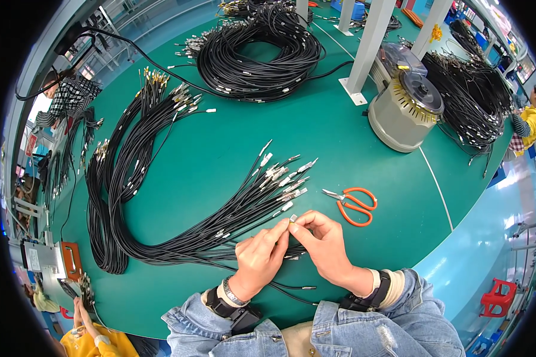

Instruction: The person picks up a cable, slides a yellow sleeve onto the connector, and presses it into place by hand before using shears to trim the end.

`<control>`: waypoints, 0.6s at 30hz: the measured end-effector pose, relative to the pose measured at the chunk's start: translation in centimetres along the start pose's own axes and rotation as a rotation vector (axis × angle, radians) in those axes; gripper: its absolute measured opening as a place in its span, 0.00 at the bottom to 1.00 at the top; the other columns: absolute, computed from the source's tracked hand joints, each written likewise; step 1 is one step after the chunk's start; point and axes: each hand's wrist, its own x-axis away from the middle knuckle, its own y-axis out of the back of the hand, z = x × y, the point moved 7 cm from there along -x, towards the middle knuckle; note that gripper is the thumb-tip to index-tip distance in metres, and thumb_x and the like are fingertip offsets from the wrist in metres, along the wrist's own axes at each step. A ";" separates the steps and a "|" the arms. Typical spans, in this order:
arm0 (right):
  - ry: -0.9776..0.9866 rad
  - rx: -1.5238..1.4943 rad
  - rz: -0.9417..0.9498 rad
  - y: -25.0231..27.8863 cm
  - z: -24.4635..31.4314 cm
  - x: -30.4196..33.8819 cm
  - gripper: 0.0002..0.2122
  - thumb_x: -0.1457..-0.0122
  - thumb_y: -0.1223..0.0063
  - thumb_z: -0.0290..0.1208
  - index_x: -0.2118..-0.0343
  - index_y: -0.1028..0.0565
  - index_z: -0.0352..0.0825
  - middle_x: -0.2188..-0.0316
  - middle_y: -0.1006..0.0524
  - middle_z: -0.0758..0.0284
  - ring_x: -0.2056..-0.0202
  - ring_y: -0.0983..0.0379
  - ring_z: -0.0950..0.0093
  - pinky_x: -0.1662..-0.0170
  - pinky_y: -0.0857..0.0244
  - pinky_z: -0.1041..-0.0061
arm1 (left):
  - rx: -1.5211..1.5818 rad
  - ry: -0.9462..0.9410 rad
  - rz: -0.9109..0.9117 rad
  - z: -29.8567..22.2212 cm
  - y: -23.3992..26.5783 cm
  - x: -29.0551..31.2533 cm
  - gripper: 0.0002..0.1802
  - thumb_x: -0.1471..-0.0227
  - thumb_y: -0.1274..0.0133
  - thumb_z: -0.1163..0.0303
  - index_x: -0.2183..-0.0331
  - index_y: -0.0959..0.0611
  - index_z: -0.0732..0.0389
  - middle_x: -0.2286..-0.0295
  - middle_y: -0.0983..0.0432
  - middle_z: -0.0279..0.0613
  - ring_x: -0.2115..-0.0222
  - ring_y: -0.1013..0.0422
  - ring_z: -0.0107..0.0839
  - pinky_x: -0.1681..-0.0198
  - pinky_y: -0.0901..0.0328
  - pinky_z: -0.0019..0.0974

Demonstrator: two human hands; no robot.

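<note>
My left hand (259,254) and my right hand (326,245) meet at the fingertips, both closed in a pinch. Between them sits a small silver connector piece (293,219); whether a cable runs from it is hidden by my fingers. Just beyond and to the left, a bundle of black cables (190,234) curves across the table, its ends with silver and white connectors (283,178) fanned out ahead of my hands. A few loose cable ends (307,288) lie under and near my wrists. Orange-handled scissors (357,205) rest right of my right hand, blades pointing left.
The green table (399,208) carries a large cable coil (211,65) at the back and another cable heap (470,101) at right. A round beige machine (405,113) stands beside a grey post (369,53). Co-worker's hands (84,318) show at lower left; a red stool (499,297) is on the floor.
</note>
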 end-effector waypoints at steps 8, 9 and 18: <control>-0.005 -0.001 0.051 -0.1 0.1 -0.1 0.05 0.44 0.46 0.25 0.68 0.25 0.28 0.72 0.25 0.71 0.67 0.31 0.84 0.63 0.36 0.83 | 0.330 0.434 0.091 2.1 -0.2 0.5 0.13 0.54 0.45 0.83 0.62 0.22 0.66 0.81 0.26 0.32 0.84 0.37 0.13 0.82 0.41 0.22; 0.012 0.003 0.060 -0.1 0.2 -0.1 0.05 0.44 0.46 0.25 0.68 0.25 0.28 0.71 0.25 0.71 0.67 0.31 0.84 0.62 0.36 0.83 | 0.381 0.472 0.113 2.3 -0.3 0.5 0.12 0.54 0.45 0.83 0.63 0.22 0.66 0.81 0.27 0.31 0.83 0.37 0.13 0.81 0.41 0.21; 0.010 0.030 0.125 -0.2 0.5 -0.3 0.04 0.44 0.48 0.21 0.66 0.26 0.28 0.66 0.27 0.69 0.64 0.32 0.82 0.59 0.37 0.82 | 0.625 0.637 0.104 3.3 -0.8 0.8 0.06 0.52 0.46 0.81 0.68 0.24 0.67 0.80 0.27 0.31 0.80 0.35 0.12 0.79 0.41 0.18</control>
